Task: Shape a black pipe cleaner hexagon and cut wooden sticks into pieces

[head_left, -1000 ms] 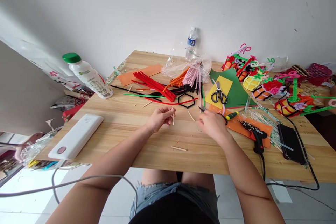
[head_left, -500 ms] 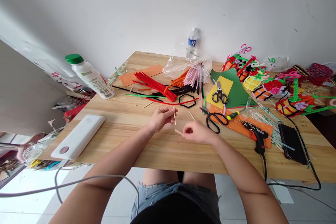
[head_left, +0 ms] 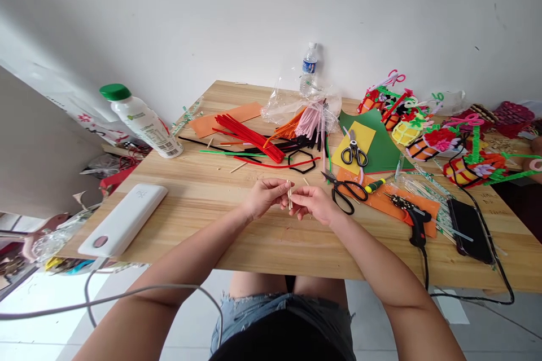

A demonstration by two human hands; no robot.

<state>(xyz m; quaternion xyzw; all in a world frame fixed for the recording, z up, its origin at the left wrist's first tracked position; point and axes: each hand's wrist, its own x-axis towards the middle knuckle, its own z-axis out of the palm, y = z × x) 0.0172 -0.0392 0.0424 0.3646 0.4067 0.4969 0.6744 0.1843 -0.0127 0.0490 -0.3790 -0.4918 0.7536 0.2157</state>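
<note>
Two short wooden sticks (head_left: 290, 194) stand side by side, pinched between my hands over the front of the table. My left hand (head_left: 266, 197) grips from the left, fingertips at the sticks' upper part. From the other side, my right hand (head_left: 315, 203) has its thumb and finger closed on them, a little lower. Which hand bears which stick I cannot tell. Close beyond my right hand lie black-handled scissors (head_left: 345, 189). Behind the hands rest a black pipe-cleaner hexagon (head_left: 301, 170), a long red pipe cleaner (head_left: 271, 166) and a red bundle of pipe cleaners (head_left: 249, 136).
A glue gun (head_left: 417, 223) with its cord and a phone (head_left: 470, 231) lie at right. Decorated pipe-cleaner baskets (head_left: 432, 144) line the back right. A white power bank (head_left: 122, 220) and a green-capped bottle (head_left: 146, 124) occupy the left. Smaller scissors (head_left: 354, 152) lie on yellow sheet.
My right hand has moved up and left to meet my left hand. The sticks, held apart before, are now side by side. My left hand has shifted slightly right.
</note>
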